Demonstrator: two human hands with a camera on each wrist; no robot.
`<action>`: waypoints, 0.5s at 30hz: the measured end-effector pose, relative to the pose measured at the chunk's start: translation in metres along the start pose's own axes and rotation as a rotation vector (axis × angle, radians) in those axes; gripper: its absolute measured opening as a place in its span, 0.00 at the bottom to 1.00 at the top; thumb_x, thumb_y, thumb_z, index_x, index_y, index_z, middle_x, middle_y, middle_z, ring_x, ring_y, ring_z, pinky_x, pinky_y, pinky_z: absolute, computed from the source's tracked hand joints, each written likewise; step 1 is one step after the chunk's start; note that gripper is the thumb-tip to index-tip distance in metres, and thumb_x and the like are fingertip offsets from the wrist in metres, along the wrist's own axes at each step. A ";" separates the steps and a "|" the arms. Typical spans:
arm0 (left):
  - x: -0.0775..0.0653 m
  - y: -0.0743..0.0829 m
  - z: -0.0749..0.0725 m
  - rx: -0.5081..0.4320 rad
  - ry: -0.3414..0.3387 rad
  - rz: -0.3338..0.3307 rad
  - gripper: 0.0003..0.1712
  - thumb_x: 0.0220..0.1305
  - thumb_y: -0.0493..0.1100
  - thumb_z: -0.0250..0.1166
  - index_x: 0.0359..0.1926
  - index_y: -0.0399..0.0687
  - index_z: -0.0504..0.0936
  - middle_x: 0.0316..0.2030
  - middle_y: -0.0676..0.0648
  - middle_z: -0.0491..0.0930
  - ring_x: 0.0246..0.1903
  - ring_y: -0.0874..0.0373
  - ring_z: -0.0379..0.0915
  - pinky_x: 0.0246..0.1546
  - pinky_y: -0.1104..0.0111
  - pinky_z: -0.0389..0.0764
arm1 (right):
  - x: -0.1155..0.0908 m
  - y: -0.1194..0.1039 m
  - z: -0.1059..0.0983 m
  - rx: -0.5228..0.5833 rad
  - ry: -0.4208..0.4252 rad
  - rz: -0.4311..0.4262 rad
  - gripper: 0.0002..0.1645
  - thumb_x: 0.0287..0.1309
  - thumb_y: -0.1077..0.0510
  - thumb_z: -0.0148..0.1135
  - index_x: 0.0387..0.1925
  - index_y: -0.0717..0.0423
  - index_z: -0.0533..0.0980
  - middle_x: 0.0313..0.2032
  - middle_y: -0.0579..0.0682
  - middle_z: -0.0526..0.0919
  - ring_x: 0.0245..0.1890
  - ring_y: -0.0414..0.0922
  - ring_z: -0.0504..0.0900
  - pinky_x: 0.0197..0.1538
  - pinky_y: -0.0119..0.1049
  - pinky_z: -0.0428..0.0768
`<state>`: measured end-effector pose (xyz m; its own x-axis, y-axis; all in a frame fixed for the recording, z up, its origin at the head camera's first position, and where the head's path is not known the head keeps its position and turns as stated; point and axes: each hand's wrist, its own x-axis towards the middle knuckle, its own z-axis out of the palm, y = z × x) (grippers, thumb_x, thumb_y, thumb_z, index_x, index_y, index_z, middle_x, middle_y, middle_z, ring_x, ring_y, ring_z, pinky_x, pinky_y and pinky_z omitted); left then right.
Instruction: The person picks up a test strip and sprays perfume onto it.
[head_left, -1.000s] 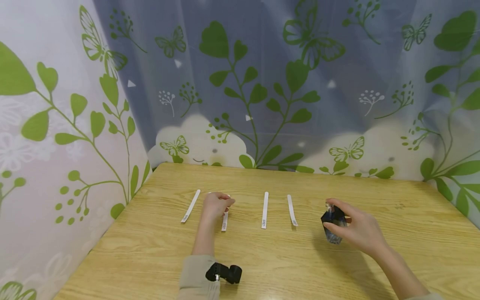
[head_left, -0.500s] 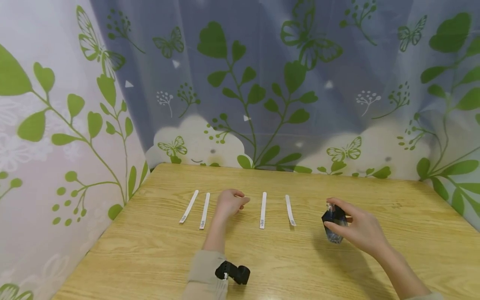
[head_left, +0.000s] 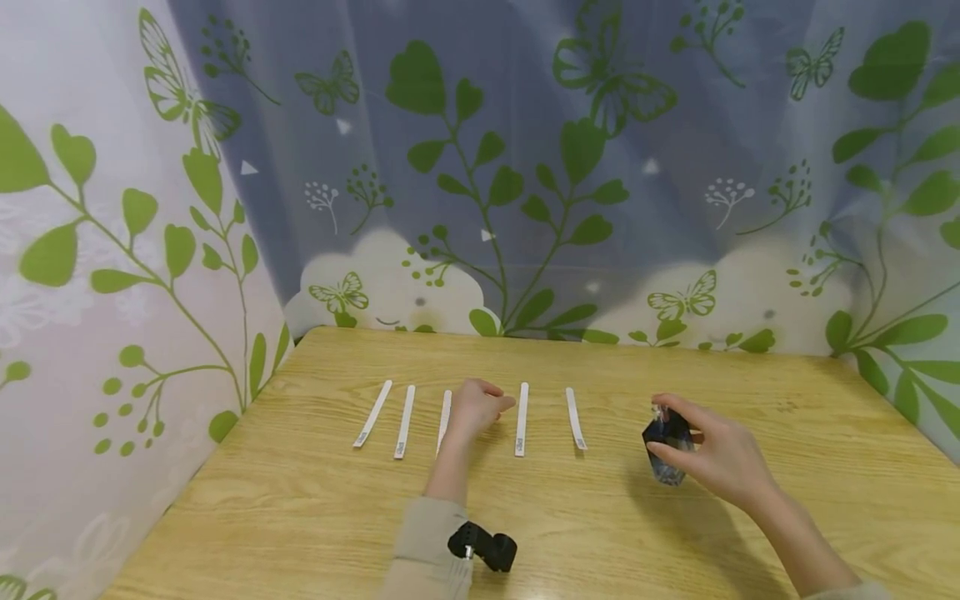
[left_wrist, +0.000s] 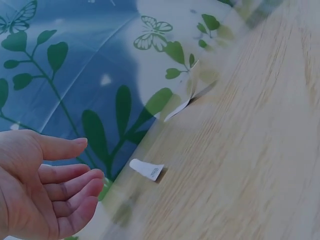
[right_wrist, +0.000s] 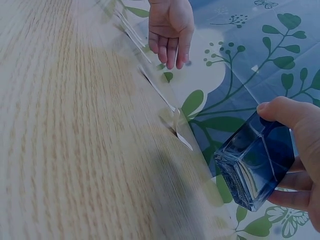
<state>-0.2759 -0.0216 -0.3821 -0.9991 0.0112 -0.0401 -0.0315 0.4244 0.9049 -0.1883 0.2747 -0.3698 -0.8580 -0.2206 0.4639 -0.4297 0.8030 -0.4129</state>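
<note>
My right hand (head_left: 720, 454) grips a dark blue faceted glass perfume bottle (head_left: 667, 450) above the table, index finger at its top by the sprayer. In the right wrist view the bottle (right_wrist: 255, 165) leans, its clear base toward the table. Several white paper test strips lie in a row, each with small print at its near end. My left hand (head_left: 474, 410) hovers between the third strip (head_left: 446, 414), partly covered by it, and the fourth strip (head_left: 522, 419). The left wrist view shows this hand (left_wrist: 50, 185) with relaxed fingers and nothing in them.
Farther left lie two more strips, the outermost strip (head_left: 372, 414) slanted; the rightmost strip (head_left: 575, 418) curls up at its near end. A black camera mount (head_left: 483, 547) sits on the left sleeve. Patterned curtains (head_left: 450, 167) border the wooden table (head_left: 600, 533).
My left hand has moved right from over the second and third strips to beside the fourth. The third strip has come back into view. My right hand and the bottle hold almost still.
</note>
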 end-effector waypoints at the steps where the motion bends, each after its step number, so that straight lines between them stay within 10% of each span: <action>1: 0.001 -0.001 0.002 -0.003 -0.002 -0.002 0.17 0.55 0.41 0.67 0.42 0.32 0.80 0.36 0.41 0.80 0.30 0.52 0.78 0.29 0.68 0.75 | 0.000 0.000 0.000 -0.001 -0.002 0.001 0.34 0.47 0.53 0.71 0.57 0.56 0.71 0.51 0.63 0.76 0.35 0.55 0.83 0.32 0.44 0.81; 15: 0.001 -0.013 0.030 -0.064 0.040 -0.021 0.17 0.54 0.39 0.68 0.43 0.31 0.80 0.41 0.38 0.79 0.44 0.44 0.75 0.44 0.58 0.76 | -0.001 0.002 0.002 0.014 0.000 0.007 0.34 0.47 0.53 0.72 0.57 0.55 0.72 0.51 0.61 0.77 0.36 0.54 0.82 0.33 0.42 0.81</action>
<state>-0.2754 -0.0001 -0.4066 -0.9985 -0.0340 -0.0429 -0.0524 0.3651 0.9295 -0.1884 0.2754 -0.3723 -0.8611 -0.2150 0.4607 -0.4274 0.7969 -0.4270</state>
